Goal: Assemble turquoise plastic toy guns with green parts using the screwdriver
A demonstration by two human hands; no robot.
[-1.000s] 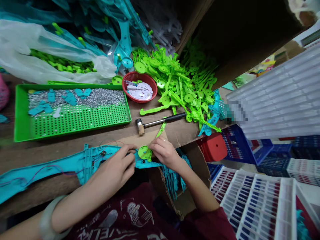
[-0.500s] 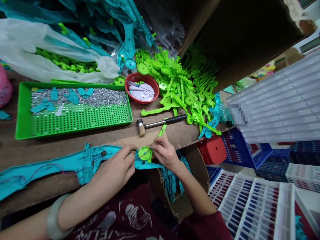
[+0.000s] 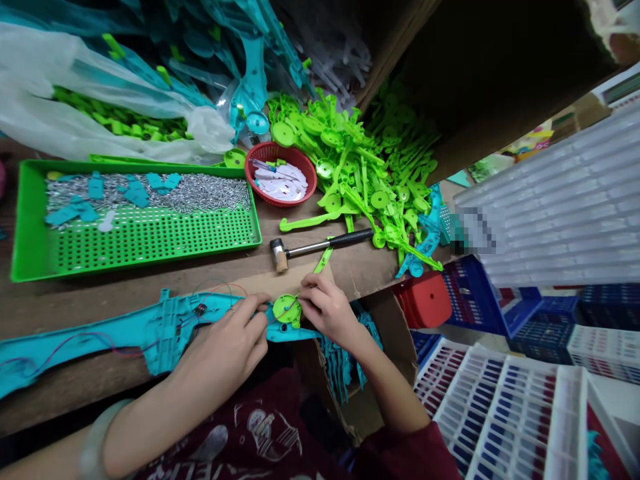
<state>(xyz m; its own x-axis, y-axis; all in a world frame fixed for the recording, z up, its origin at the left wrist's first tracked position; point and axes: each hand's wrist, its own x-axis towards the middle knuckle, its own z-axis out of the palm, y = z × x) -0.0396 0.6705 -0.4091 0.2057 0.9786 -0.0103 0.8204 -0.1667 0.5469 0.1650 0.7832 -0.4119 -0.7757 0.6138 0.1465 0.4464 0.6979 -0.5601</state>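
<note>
A long teal plastic shell half (image 3: 120, 325) lies along the near edge of the bench, with thin red and dark wires (image 3: 113, 343) running inside it. A round lime-green disc part (image 3: 286, 309) with a green arm sits at its right end. My left hand (image 3: 240, 333) is closed over the shell just left of the disc, its fingertips partly hidden. My right hand (image 3: 327, 307) pinches a thin reddish wire at the disc's right edge. Beyond my hands lies a hammer (image 3: 325, 245) with a black grip.
A green perforated tray (image 3: 150, 247) holds small metal pins and teal pieces. Behind are a red basket (image 3: 300, 197) of white pieces, a heap of lime-green parts (image 3: 365, 167) and a plastic bag (image 3: 40, 67). White crates (image 3: 500, 400) and a cardboard box (image 3: 395, 333) stand at right.
The view shifts slightly, and the shell and tray appear a little further left. Both hands keep nearly the same hold by the disc; the right fingers stay pinched.
</note>
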